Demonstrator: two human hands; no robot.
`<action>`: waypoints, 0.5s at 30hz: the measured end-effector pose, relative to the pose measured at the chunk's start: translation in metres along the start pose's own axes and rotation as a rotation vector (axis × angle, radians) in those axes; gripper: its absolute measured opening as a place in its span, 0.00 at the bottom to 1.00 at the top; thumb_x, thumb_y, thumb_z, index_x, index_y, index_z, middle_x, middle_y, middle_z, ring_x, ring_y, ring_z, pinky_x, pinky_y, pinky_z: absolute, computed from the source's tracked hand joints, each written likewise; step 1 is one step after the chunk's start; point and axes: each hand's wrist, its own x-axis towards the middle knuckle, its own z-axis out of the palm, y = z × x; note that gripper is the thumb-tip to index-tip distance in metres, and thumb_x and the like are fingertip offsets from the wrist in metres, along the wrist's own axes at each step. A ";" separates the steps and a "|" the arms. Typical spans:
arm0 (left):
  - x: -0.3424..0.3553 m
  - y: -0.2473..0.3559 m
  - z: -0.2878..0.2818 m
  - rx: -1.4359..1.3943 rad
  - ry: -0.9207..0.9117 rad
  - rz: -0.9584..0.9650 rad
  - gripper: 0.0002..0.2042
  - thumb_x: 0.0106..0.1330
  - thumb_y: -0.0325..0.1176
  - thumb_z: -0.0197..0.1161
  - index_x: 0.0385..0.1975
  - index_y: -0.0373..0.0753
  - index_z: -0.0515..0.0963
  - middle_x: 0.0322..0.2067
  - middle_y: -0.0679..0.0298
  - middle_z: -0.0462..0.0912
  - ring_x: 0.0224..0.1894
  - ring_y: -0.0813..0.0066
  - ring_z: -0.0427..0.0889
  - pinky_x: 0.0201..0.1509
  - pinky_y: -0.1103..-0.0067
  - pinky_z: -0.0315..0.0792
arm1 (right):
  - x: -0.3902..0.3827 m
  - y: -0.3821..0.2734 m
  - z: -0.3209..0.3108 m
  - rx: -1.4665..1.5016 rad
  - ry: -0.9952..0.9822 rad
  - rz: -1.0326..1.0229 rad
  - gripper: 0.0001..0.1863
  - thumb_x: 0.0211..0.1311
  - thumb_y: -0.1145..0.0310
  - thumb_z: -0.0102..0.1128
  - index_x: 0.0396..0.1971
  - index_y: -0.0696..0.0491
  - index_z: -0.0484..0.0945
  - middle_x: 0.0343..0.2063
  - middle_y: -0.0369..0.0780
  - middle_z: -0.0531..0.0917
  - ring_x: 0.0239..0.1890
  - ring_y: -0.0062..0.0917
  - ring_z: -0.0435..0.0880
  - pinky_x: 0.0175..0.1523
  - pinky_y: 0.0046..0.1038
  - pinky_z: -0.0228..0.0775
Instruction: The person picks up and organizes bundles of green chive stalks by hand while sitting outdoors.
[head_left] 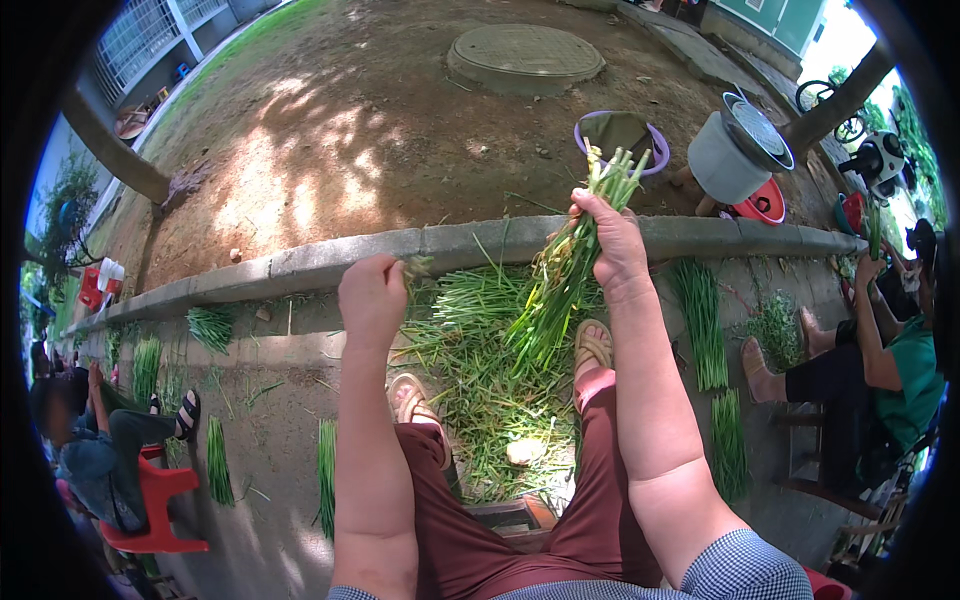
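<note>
My right hand [608,240] is wrapped round a bunch of long green stalks [560,290]. Their pale ends stick up above the fist, while the green tips hang down and yellowed leaves droop along them. At the left, my left hand [372,298] is closed, apart from the bunch. From its fingers poke blurred yellowish leaf scraps [417,267]. Below both hands, a loose pile of cut green stalks [480,295] lies against the kerb. Trimmed leaf litter [500,400] spreads between my sandalled feet.
A concrete kerb [380,245] crosses ahead. Tidy stalk bundles lie to the right [703,325] and left [327,475]. Past the kerb stand a purple-rimmed basin [655,148] and a pale bucket [722,160]. Seated people work at the left [100,460] and right [905,380].
</note>
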 end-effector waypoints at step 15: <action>-0.015 0.048 0.027 -0.793 -0.280 0.088 0.07 0.62 0.28 0.60 0.34 0.30 0.79 0.23 0.72 0.78 0.25 0.90 0.71 0.28 0.89 0.65 | -0.018 0.008 0.022 -0.095 -0.181 0.091 0.07 0.52 0.70 0.66 0.29 0.54 0.78 0.21 0.34 0.79 0.22 0.17 0.77 0.28 0.22 0.73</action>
